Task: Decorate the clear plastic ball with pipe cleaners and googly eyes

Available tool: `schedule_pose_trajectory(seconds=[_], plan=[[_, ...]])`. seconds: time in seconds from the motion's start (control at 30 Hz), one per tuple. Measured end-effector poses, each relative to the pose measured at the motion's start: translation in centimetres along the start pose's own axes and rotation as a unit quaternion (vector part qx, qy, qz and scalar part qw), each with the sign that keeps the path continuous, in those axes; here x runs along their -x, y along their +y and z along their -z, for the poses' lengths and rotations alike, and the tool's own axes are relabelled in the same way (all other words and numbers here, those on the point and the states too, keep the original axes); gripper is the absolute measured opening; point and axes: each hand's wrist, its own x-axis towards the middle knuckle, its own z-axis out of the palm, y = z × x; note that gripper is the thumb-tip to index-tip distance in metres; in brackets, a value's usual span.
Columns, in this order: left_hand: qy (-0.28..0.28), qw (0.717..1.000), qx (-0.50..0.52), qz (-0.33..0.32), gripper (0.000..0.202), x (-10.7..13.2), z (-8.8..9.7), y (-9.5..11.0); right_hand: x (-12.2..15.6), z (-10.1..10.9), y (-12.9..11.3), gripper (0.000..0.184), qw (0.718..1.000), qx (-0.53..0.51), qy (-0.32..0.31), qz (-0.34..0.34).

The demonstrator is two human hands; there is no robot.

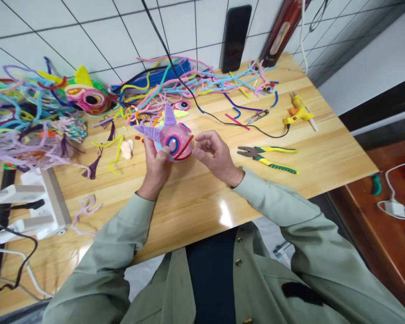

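My left hand (157, 168) is closed around a pink pipe-cleaner fish (182, 137), its thumb lying against the blue-ringed eye. Two purple fins (169, 114) stick up and out from the fish, and a red pipe-cleaner mouth (185, 154) faces right. Close beside that mouth is my right hand (214, 155), fingers curled with a gap between thumb and forefinger; nothing shows in it. Whether its fingertips touch the mouth I cannot tell. A loose round eye piece (181, 105) lies just behind the fish.
Pliers (268, 158), small snips (257, 117) and a yellow glue gun (299, 112) lie to the right; the gun's black cord crosses the table. Pipe cleaners (155, 83) and another colourful fish (89, 96) line the wall. A power strip (50, 204) stands left, a phone (236, 38) leans behind.
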Motion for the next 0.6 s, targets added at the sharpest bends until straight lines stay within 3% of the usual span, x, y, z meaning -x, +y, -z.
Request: schedule_pose_trajectory(seconds=[0.13,0.3,0.43,0.53,0.6], plan=[[-0.016,0.983,0.165,0.079,0.044,-0.9,-0.4,2.0,-1.0,0.8,-1.0,0.062,0.995,-0.035,0.091,0.028],[-0.022,0.959,0.248,0.134,0.046,-0.5,0.3,3.5,-2.8,4.0,-4.4,0.047,0.996,-0.06,0.064,-0.028],[-0.024,0.95,0.275,0.143,0.052,-0.1,0.4,4.1,-1.9,10.5,-7.2,0.045,0.988,-0.016,0.058,-0.139],[-0.032,0.962,0.24,0.127,0.054,-0.5,0.5,4.1,0.0,17.4,-8.1,0.036,0.97,0.127,0.07,-0.197],[-0.042,0.975,0.194,0.097,0.056,-0.9,0.8,3.5,1.3,21.8,-8.3,0.029,0.932,0.258,0.139,-0.212]])
